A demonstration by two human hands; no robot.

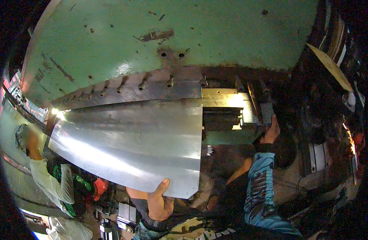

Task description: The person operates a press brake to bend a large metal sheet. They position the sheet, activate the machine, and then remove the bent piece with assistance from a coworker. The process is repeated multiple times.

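One large shiny sheet of bare metal (132, 144) lies slanted, its far edge tucked under the dark bolted bar (144, 90) of a big pale-green press machine (172, 36). The left hand (158, 202) pinches the sheet's near edge close to its right corner, thumb on top. The right hand (271, 132) rests against the machine's lit yellow slot (228, 100), beyond the sheet's right edge; whether it grips anything cannot be told. One co-worker in a light sleeve (46, 182) stands off the sheet's left corner. A tan cardboard scrap (330, 66) leans at upper right.
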